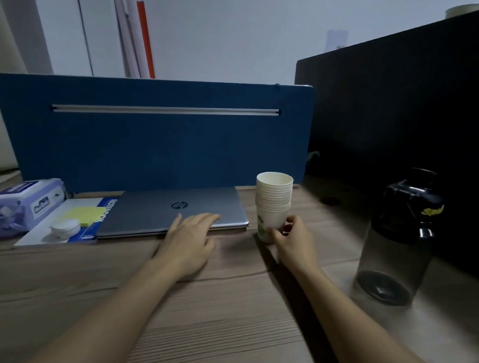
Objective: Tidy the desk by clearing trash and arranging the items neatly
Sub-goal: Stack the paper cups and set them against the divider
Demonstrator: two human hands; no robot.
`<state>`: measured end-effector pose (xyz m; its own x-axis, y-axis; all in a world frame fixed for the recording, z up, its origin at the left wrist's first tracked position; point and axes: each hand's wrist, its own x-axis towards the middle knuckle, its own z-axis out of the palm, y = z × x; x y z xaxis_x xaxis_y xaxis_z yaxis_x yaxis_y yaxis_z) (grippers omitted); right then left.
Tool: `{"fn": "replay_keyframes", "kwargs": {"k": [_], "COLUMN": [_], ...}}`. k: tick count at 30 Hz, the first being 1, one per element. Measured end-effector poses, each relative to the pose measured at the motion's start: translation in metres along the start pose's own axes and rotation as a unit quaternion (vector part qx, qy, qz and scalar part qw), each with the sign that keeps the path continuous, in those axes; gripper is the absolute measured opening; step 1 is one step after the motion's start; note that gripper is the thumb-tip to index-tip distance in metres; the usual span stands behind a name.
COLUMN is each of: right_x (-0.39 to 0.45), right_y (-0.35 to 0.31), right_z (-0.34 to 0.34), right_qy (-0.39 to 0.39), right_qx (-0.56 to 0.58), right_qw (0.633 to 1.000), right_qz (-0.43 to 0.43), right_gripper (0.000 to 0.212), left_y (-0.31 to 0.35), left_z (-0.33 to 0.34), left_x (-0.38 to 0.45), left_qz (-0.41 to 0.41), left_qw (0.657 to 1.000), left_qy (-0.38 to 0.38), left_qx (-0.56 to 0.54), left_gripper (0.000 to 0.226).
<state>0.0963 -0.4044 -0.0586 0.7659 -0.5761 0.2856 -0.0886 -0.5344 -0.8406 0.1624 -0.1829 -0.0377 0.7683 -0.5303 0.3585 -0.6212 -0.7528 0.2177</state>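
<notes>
A stack of white paper cups [273, 199] stands upright on the wooden desk [216, 314], right of a closed grey laptop [168, 211]. My right hand [294, 242] grips the bottom cup of the stack, fingers curled round it. My left hand [192, 236] lies flat with straight fingers on the laptop's front right corner. A blue notebook [108, 210] with a yellow sticky pad [85, 214] lies left of the laptop. A pack of wet wipes [18, 205] and a small white round object [64, 227] sit at the far left.
A blue partition panel [152, 140] closes off the back of the desk. A dark panel [419, 128] rises at the right. A large black-lidded transparent water bottle [400, 240] stands right of the cups. Rolled tubes [132, 35] lean against the wall behind.
</notes>
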Motion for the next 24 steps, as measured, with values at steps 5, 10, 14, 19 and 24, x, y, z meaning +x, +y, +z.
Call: {"fn": "replay_keyframes", "kwargs": {"k": [5,10,14,19,24], "right_x": [0.030,0.066,0.098,0.128,0.151], "right_y": [0.001,0.004,0.004,-0.002,-0.004], "right_z": [0.022,0.044,0.062,0.083,0.097], "right_qy": [0.015,0.025,0.023,0.017,0.016], "right_qx": [-0.005,-0.022,-0.030,-0.034,-0.034], "right_qw": [1.000,0.999,0.999,0.999,0.999], "right_qz": [-0.002,0.003,0.000,-0.007,-0.006], "right_gripper": [0.029,0.029,0.031,0.031,0.027], "left_y": [-0.011,-0.018,-0.020,-0.023,-0.025], "left_z": [0.015,0.025,0.031,0.035,0.038], "left_x": [0.016,0.030,0.029,0.031,0.033], "left_qz": [0.003,0.000,0.002,-0.003,-0.002], "left_qw": [1.000,1.000,1.000,1.000,1.000], "left_qy": [-0.005,-0.003,0.003,0.003,0.003], "left_qx": [0.024,0.003,0.001,-0.004,0.002], "left_gripper": [0.046,0.045,0.046,0.048,0.049]}}
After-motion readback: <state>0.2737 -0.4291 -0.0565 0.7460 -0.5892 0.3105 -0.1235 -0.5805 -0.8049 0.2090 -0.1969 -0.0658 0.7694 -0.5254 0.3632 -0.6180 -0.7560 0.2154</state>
